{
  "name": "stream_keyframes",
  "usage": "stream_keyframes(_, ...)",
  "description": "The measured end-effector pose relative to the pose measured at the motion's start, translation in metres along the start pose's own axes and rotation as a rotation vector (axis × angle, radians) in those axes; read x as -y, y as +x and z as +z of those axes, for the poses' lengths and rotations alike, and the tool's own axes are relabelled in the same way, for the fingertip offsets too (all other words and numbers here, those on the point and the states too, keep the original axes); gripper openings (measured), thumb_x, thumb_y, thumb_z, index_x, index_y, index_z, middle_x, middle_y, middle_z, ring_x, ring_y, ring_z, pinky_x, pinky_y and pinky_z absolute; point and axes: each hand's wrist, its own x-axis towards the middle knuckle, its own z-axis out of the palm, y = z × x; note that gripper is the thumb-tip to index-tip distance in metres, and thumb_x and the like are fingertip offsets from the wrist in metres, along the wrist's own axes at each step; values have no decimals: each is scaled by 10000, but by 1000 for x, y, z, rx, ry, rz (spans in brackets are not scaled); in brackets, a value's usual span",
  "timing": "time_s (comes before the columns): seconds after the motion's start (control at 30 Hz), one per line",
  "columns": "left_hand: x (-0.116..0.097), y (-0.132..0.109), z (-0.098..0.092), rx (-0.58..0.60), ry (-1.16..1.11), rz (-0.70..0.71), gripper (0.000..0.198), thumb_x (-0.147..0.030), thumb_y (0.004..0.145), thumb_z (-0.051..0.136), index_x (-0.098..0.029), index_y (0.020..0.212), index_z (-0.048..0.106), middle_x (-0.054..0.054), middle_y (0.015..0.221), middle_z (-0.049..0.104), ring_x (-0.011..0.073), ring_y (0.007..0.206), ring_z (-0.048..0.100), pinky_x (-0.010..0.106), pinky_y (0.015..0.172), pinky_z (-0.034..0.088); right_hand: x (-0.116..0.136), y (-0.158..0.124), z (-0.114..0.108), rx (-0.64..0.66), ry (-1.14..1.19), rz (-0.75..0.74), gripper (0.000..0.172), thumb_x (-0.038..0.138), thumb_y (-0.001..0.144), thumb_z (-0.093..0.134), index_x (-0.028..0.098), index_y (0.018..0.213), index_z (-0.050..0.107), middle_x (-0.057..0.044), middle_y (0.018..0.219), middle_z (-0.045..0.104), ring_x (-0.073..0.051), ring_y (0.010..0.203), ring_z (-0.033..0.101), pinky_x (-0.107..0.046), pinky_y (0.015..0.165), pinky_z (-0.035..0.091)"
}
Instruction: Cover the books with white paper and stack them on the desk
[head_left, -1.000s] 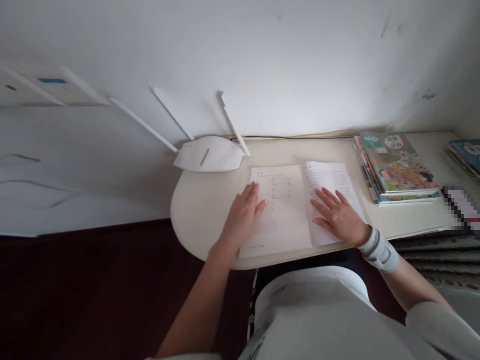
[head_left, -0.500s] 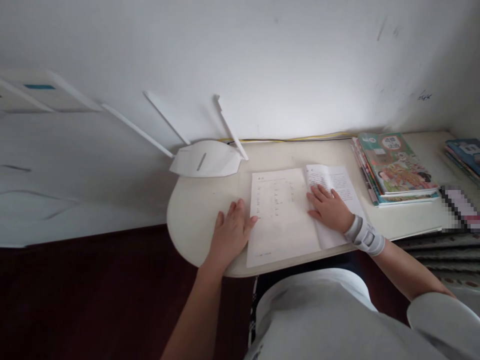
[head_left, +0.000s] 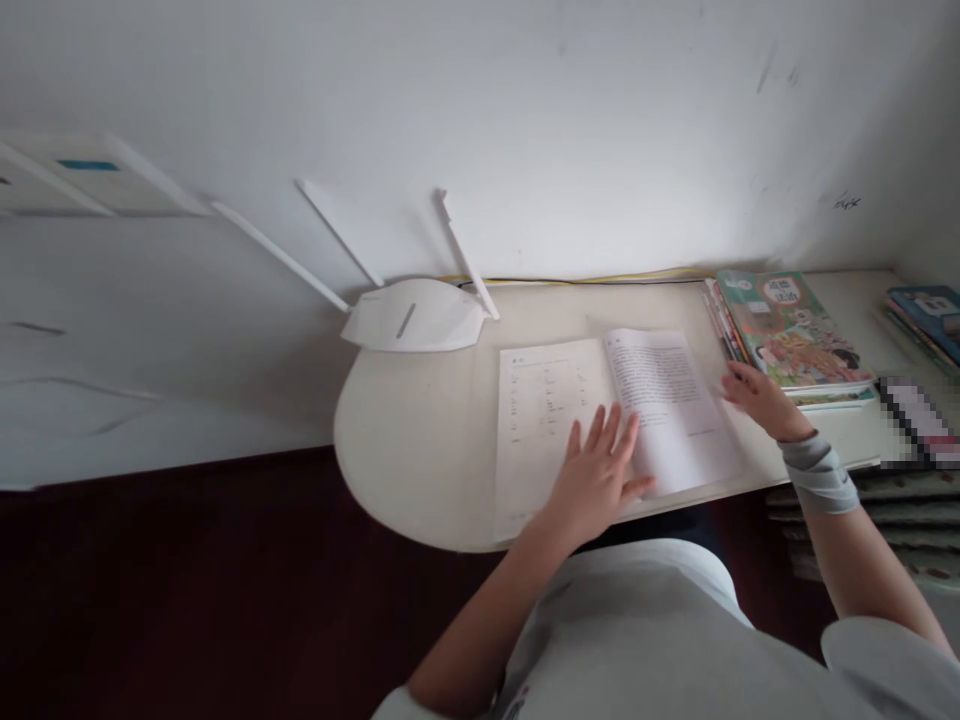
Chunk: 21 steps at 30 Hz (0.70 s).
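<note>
Item 1: book (head_left: 622, 375), qty 1, lying open on table (head_left: 405, 430), near edge approx. at table's front rim. L page: short printed lines, set in columns; R page: dense text, slightly bowed.

Item 2: L hand (head_left: 596, 475), palm down over lower part of the fold, fingers spread apart, nothing gripped; thumb over R pg.

Item 3: R hand (head_left: 765, 400), wrist w/ grey wrap (head_left: 820, 472), between book and stack (head_left: 810, 330), fingers bunched together just off R page's edge. Blurred on my feed, so I can't tell whether they pinch anything.

Item 4: stack, several bks, green illustrated cover on top, R of book.

Item 5: router (head_left: 420, 315), white, antennas up, back L of book; cable (head_left: 585, 278) along wall.

Risks, as I judge: R pg. could spring up if L hand lifts, given the bow. Sideways drag by L palm could crease paper at the fold or pull book over the front rim. R knuckles swinging outward could nudge stack askew, clearance being small. Router well apart from both hands; low risk.
</note>
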Motion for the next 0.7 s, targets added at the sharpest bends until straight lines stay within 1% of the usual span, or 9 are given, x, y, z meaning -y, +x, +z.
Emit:
stream_keyframes(0.07,-12,10,7,29,-28,0,787,-619,863,213,-87,1437,126,208,1485,170,327,1372,148,556,1066,198,5,-1,-3,64,212,97,391,474,780,576,246,1097,557,-50,950,622,-204,880,633,-445,801,533)
stream_keyframes(0.13,-12,13,15,33,-38,-24,786,-603,873,211,-52,1428,136,226,1474,188,320,1370,168,559,1075,170,12,-3,-3,162,375,150,303,446,791,578,256,1027,576,-45,1064,593,-195,864,651,-435,766,550)
stream_keyframes(0.2,-7,12,21,20,-57,-29,775,-587,882,217,-36,1421,147,226,1466,218,303,1372,173,549,1091,138,20,-6,1,275,518,203,282,439,795,583,245,1000,579,-59,1209,532,-194,828,669,-415,720,565)
stream_keyframes(0.33,4,3,22,-14,-169,-55,790,-596,872,250,-54,1429,114,227,1452,266,299,1372,169,535,1103,118,35,-7,17,460,601,279,407,508,846,485,208,1118,516,-135,1312,484,-146,682,674,-286,539,570)
stream_keyframes(0.43,6,-6,12,-95,-338,-67,762,-559,887,272,-150,1441,-53,197,1504,114,274,1388,97,507,1100,172,47,-6,38,595,616,315,492,550,867,407,183,1187,477,-160,1258,541,-114,562,646,-222,409,513)
stream_keyframes(0.5,6,-12,3,-178,-440,-59,761,-527,894,302,-210,1426,-142,166,1520,-21,253,1394,41,474,1092,220,56,-7,55,657,608,285,519,562,862,402,195,1224,467,-137,1237,564,-108,538,634,-211,378,485)
stream_keyframes(0.57,5,-17,-6,-222,-459,-58,770,-506,884,365,-239,1431,-109,147,1523,-60,258,1395,26,465,1083,246,66,-8,73,674,581,200,526,559,844,440,221,1244,471,-103,1222,580,-111,567,632,-214,390,480)
stream_keyframes(0.63,6,-22,-11,-201,-393,-74,724,-467,876,419,-255,1441,21,134,1528,-2,286,1393,33,495,1077,240,76,-9,88,614,544,60,515,543,825,482,231,1236,490,-83,1174,610,-124,643,635,-228,453,503)
stream_keyframes(0.7,8,-26,-10,-139,-291,-112,630,-423,880,432,-259,1426,163,128,1524,84,317,1386,56,535,1066,231,82,-7,97,452,470,-125,475,518,832,482,225,1204,513,-78,1095,644,-144,751,634,-269,582,538)
